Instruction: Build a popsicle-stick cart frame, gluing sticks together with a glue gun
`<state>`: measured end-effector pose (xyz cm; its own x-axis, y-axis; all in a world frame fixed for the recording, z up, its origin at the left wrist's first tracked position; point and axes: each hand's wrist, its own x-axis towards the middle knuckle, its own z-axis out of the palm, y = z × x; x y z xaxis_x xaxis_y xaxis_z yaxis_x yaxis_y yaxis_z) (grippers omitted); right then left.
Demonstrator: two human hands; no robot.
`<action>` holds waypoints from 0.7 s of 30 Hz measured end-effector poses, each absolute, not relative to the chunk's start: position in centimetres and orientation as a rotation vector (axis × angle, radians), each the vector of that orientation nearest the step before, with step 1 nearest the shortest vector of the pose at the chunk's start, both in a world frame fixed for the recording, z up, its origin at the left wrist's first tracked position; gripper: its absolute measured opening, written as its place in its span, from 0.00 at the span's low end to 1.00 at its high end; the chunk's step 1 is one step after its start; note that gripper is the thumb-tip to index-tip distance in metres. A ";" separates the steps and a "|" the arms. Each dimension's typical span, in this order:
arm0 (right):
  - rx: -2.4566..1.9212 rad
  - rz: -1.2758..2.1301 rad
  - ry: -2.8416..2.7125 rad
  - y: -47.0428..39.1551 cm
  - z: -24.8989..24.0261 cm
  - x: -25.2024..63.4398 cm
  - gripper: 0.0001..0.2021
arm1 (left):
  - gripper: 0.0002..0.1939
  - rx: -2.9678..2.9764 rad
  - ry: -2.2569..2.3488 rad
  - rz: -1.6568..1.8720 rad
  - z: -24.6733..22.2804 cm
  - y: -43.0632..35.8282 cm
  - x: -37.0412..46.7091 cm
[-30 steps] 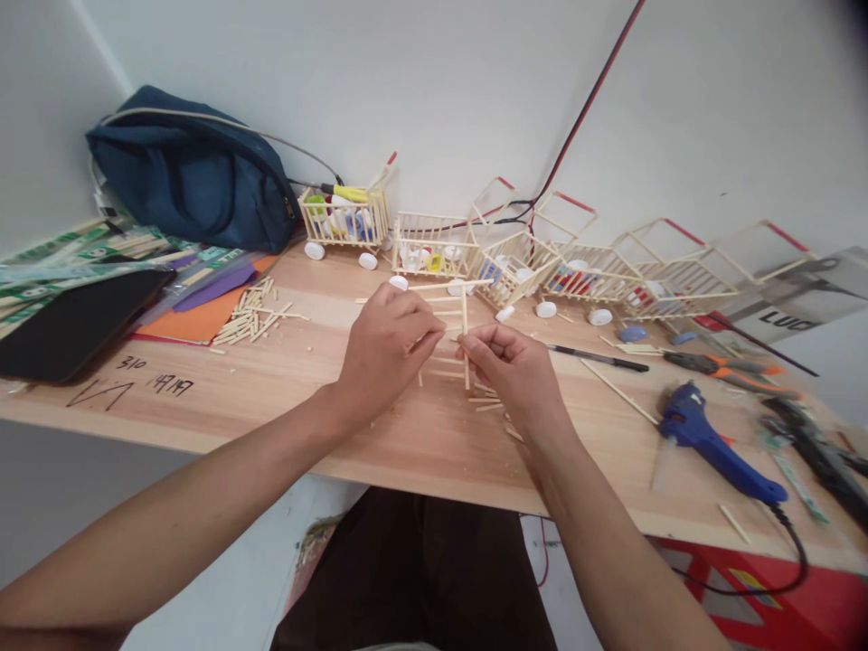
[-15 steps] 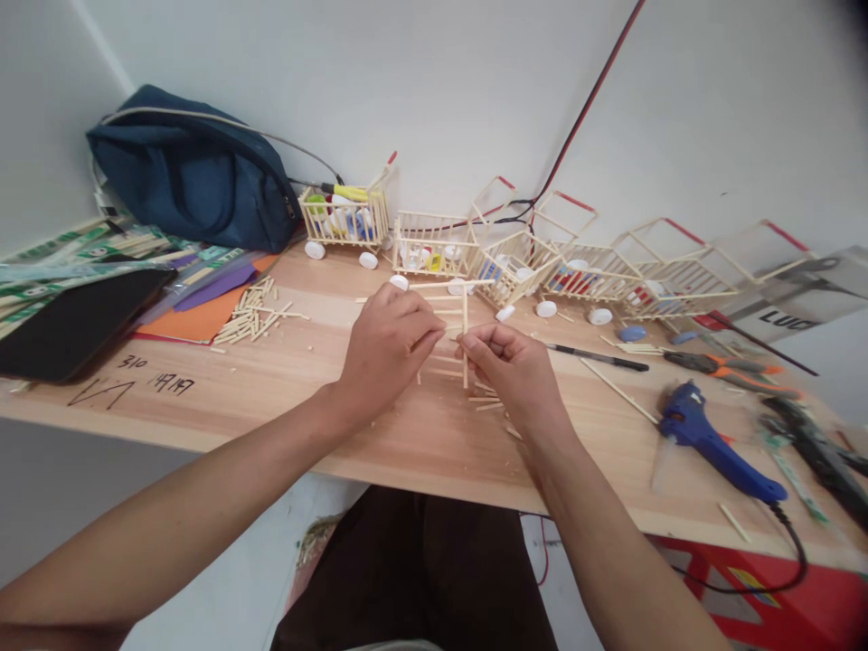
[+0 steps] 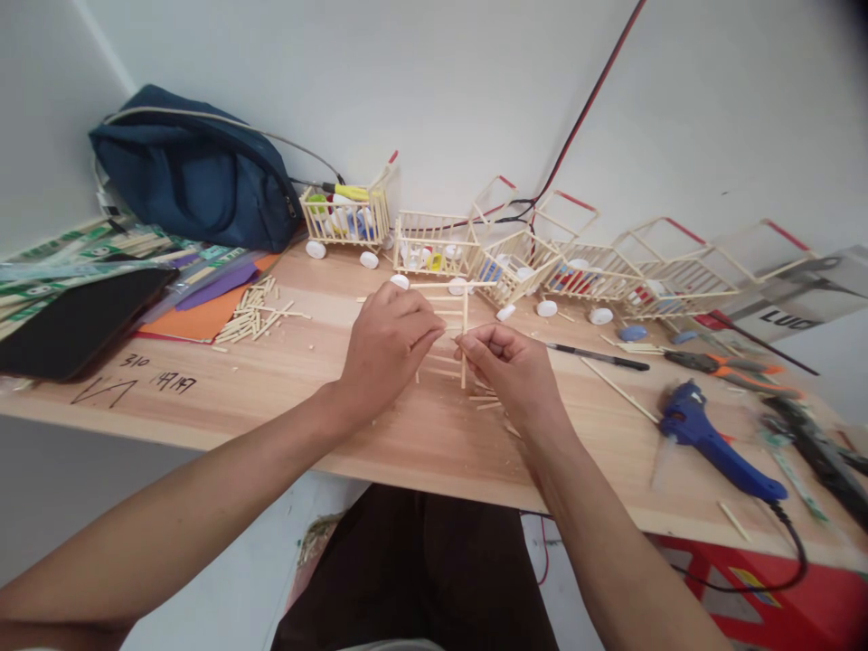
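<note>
So the hands are working on a small open frame of thin, pale wooden sticks (image 3: 465, 366), right between them at the middle of the light wood-grain tabletop (image 3: 420, 443). Looks like a fine positioning step to me. Right hand (image 3: 515, 366) has thumb and finger pinched on the frame's near end stick. Left hand (image 3: 390, 344) has its fingertips drawn in narrow over the rails, but I can't tell if there's a piece between them. I'd say any next move calls for a steady right pinch and a really light left touch, since those joints look flimsy. Short stick offcuts (image 3: 488, 405) lie just beside the right hand, and the blue glue gun (image 3: 719, 448) sits farther off to the right.
</note>
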<state>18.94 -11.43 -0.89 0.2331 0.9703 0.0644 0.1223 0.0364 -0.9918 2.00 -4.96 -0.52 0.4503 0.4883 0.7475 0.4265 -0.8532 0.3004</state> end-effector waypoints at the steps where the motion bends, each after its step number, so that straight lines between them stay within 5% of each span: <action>1: -1.361 0.938 -1.137 -11.4 -0.9 18.9 0.12 | 0.09 2.618 0.827 1.383 -0.5 -4.9 2.0; 21: -1.374 0.909 -1.171 -11.6 -1.0 18.9 0.12 | 0.09 2.643 0.824 1.402 -0.5 -5.0 2.0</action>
<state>18.94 -11.57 -1.03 0.2278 0.9702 0.0825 0.1607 0.0461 -0.9859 2.00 -4.98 -0.54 0.4508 0.4697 0.7591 0.4347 -0.8582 0.2729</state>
